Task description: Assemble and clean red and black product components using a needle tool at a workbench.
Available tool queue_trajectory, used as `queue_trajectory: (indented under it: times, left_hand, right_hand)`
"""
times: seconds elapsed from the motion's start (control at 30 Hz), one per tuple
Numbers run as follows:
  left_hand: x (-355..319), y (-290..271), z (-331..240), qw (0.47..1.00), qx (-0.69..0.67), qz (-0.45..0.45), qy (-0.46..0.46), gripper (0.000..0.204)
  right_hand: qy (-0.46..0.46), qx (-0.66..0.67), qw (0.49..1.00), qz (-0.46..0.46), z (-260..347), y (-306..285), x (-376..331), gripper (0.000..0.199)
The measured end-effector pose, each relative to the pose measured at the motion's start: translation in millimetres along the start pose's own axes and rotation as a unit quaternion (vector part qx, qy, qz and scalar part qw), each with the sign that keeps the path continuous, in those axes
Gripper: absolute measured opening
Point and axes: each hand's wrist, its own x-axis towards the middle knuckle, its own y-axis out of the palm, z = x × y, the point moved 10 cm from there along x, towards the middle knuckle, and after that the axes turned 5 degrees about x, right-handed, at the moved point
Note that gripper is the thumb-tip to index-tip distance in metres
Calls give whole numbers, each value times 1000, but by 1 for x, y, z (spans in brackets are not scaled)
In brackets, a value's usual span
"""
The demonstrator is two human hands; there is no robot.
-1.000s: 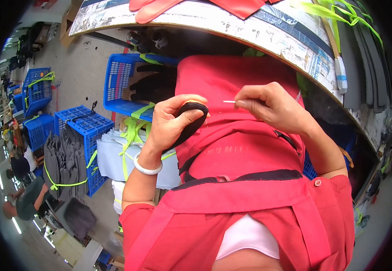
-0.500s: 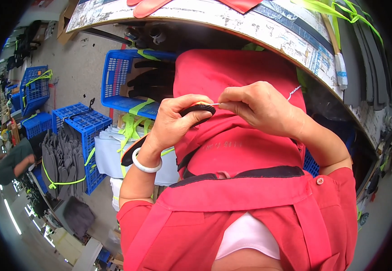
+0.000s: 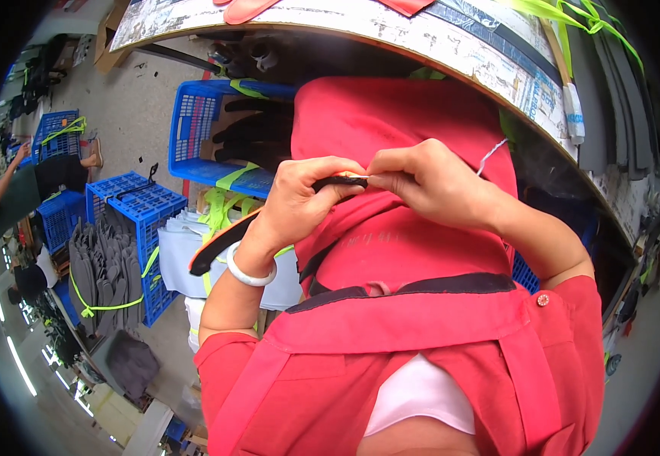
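My left hand (image 3: pixel 309 190) is closed around a long narrow black-and-orange piece (image 3: pixel 220 245), shaped like a shoe insole. One black end shows between thumb and fingers; the other, rounded end sticks out past my wrist. Against the held end, my right hand (image 3: pixel 425 178) is closed in a pinch, its fingertips touching or nearly touching the black edge. What they pinch is mostly covered; it looked like a thin pale needle-like piece. A white thread (image 3: pixel 491 157) runs out from behind my right hand over the red apron (image 3: pixel 398 114) on my lap.
A worktable (image 3: pixel 330 21) with red pieces curves across the front. Ahead left, a blue crate (image 3: pixel 193 125) holds dark pieces. Tied grey bundles (image 3: pixel 108 277) and another blue crate (image 3: pixel 159 228) stand left. Grey sheets (image 3: pixel 611 99) hang at right. Another person (image 3: pixel 18 190) bends at far left.
My right fingertips have closed up to the held piece, so the thin pale bit between my hands is covered. The piece has turned edge-on. The person at far left has shifted.
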Motion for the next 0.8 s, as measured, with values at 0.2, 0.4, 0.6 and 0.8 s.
queue_trajectory:
  times: [0.2, 0.4, 0.6, 0.8]
  left_hand:
    - [-6, -2, 18, 990, -129, -44, -24, 12]
    - [-11, 14, 32, 982, -173, 7, -79, 16]
    - [-9, 9, 26, 996, -63, 14, -67, 14]
    - [-7, 18, 20, 999, 5, 28, -38, 17]
  right_hand:
    - [204, 432, 878, 18, -50, 35, -8, 22]
    - [96, 69, 991, 56, -19, 1, 0, 20]
    - [75, -67, 995, 20, -9, -22, -4, 13]
    - [58, -196, 974, 95, -5, 5, 0, 13]
